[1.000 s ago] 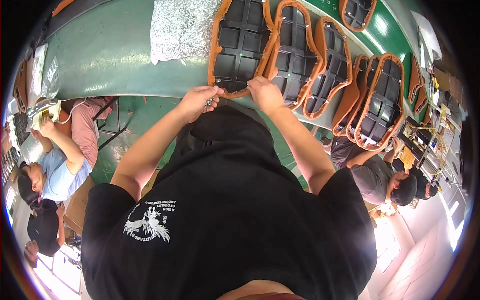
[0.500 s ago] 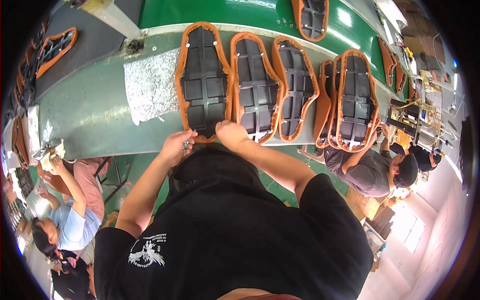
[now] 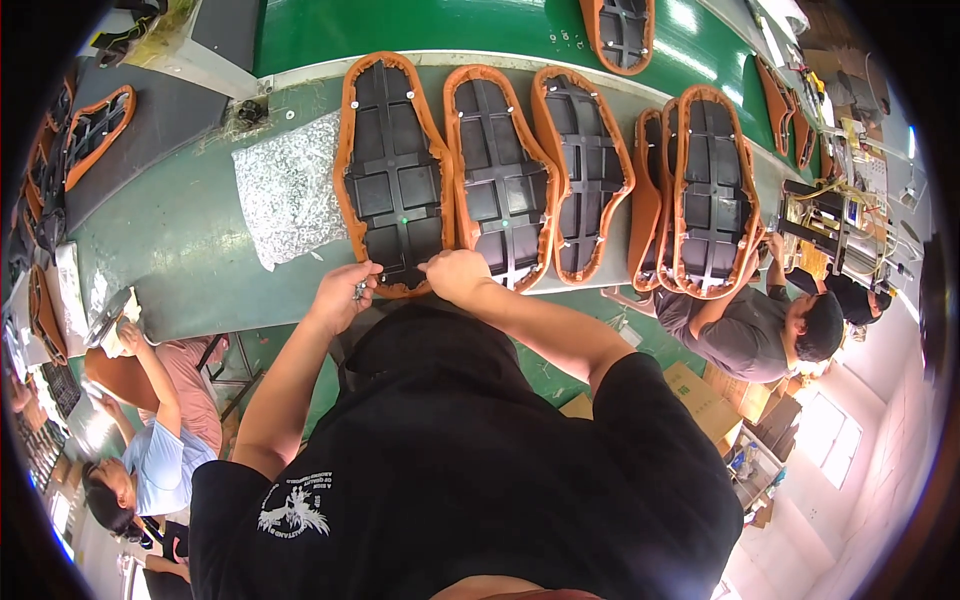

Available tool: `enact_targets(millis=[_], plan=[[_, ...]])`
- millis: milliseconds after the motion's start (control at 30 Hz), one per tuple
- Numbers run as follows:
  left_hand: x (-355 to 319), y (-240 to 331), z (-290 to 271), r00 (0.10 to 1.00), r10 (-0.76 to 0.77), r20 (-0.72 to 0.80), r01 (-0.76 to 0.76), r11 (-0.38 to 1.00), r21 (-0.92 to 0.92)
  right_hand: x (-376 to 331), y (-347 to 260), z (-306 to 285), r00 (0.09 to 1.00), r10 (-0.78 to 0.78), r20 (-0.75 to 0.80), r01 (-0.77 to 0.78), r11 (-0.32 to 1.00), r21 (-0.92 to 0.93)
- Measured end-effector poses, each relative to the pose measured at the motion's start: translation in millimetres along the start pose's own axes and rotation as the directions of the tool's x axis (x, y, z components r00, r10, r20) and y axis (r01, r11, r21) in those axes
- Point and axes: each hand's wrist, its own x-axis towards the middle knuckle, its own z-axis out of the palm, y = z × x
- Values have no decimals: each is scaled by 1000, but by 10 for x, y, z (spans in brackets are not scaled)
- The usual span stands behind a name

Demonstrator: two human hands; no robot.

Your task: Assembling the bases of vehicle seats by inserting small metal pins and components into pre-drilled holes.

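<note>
Right in front of me on the workbench lies a long, waisted panel with a ribbed black plastic back and orange-brown covering folded over its rim. My left hand is closed around several small shiny metal pieces, its fingertips at the panel's near left edge. At the near right corner, my right hand is curled shut against the rim; whatever its fingers pinch is hidden. A second panel of the same kind touches the first on the right, and a third panel lies beyond it.
Bubble wrap lies left of the panels on the green bench. More panels overlap at the right, and one panel rests on the far green surface. A metal post stands far left. Co-workers sit at both sides.
The view has shifted slightly, so the bench and panels appear a little further left. Both hands stay at the near end of the same panel, with little change in grip.
</note>
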Motion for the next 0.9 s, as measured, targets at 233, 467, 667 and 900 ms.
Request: enact_targets(millis=[233,467,667,900], plan=[[30,37,29,1000,-7,2,7,1000,-20,-190,95,137,986,-18,-169,11,999,-43],[-16,61,-52,998,-50,-49,48,998,-46,51,1074,-1925,899,400,-180,-138,647,750],[107,280,20,987,-162,24,162,987,-22,661,4704,-3053,577,599,-555,-521,793,316],[69,355,-24,960,-274,-47,272,961,-50,1345,5058,-3082,474,851,-226,-400,437,806]])
